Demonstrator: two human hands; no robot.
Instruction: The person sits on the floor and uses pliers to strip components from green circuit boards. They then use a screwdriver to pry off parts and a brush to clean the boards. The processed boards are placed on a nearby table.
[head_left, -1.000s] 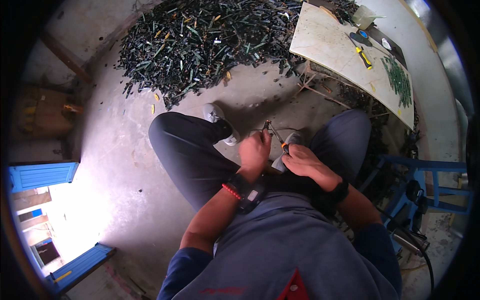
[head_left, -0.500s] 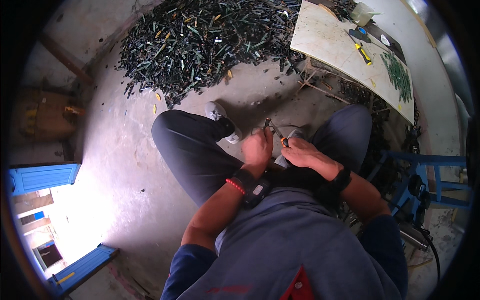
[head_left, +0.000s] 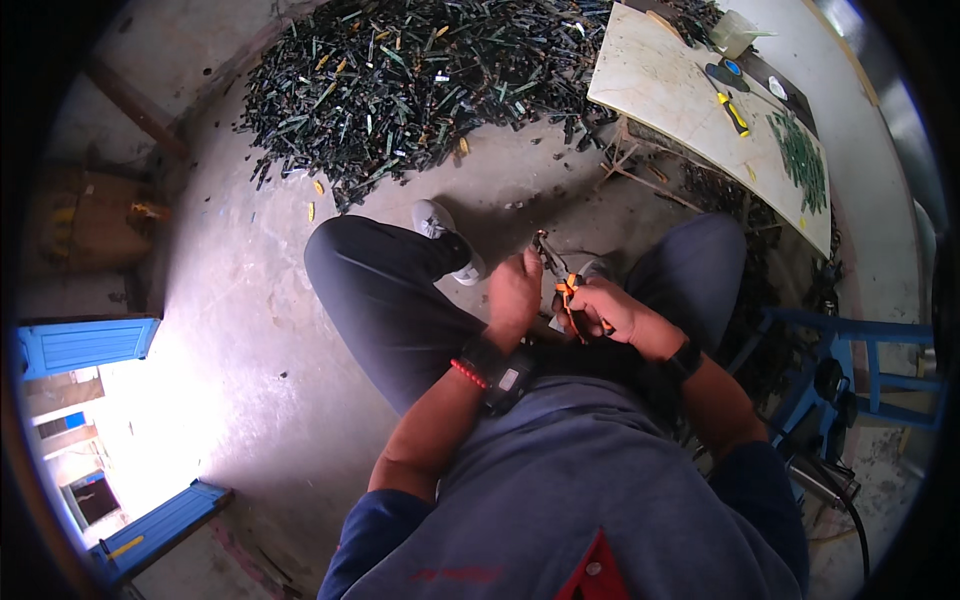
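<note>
Between my knees, my right hand (head_left: 610,306) is wrapped round the orange-and-black handles of a pair of pliers (head_left: 568,290). Their metal jaws slant up and left to a small dark piece (head_left: 540,238). The fingers of my left hand (head_left: 515,290) are closed on that piece, most of it hidden by them. Its exact kind is too small to make out. Both hands are close together, the pliers' jaws just beside the left fingertips.
A large heap of dark strips (head_left: 420,90) covers the floor ahead. At the right stands a pale board table (head_left: 670,85) bearing a yellow-handled tool (head_left: 734,115), green strips (head_left: 798,160) and a clear container (head_left: 733,34). A blue wooden stool (head_left: 850,325) is beside my right arm.
My right hand has turned and shifted slightly downward, so more of the pliers' handles shows. The left hand stays closed in nearly the same place, the dark piece showing above it.
</note>
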